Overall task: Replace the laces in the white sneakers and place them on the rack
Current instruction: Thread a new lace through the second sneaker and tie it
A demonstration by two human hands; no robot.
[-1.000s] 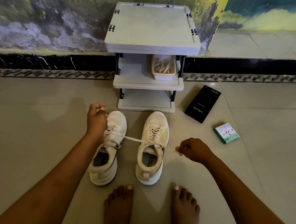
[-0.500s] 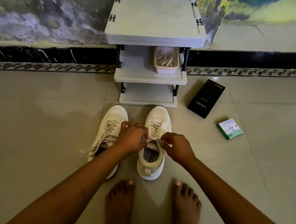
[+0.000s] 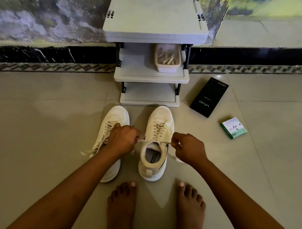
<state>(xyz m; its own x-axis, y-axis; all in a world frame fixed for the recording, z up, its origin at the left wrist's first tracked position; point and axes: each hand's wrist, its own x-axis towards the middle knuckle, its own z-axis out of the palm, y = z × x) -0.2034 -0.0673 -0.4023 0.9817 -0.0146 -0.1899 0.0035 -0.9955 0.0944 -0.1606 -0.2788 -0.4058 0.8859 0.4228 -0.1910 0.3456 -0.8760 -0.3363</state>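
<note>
Item: white sneakers, 2 pcs, on floor (image 3: 33, 140) in front of rack (image 3: 155, 22). Right sneaker (image 3: 158, 133): lace (image 3: 153, 142) stretched taut across collar, L hand (image 3: 123, 139) & R hand (image 3: 189, 148) each w/ grip pinched on one lace end. Left sneaker (image 3: 115, 118): laces loose, partly under L arm. Rack mid shelf: tray (image 3: 166, 68) w/ laces. Floor, right of rack: black box (image 3: 209, 97), green box (image 3: 233, 128).

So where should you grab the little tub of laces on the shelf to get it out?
Probably by the tub at its near short wall, coming straight in from the front. It sits on the rack middle shelf with that end facing out, while the top shelf hangs low over it and a post stands close on its right.
</note>
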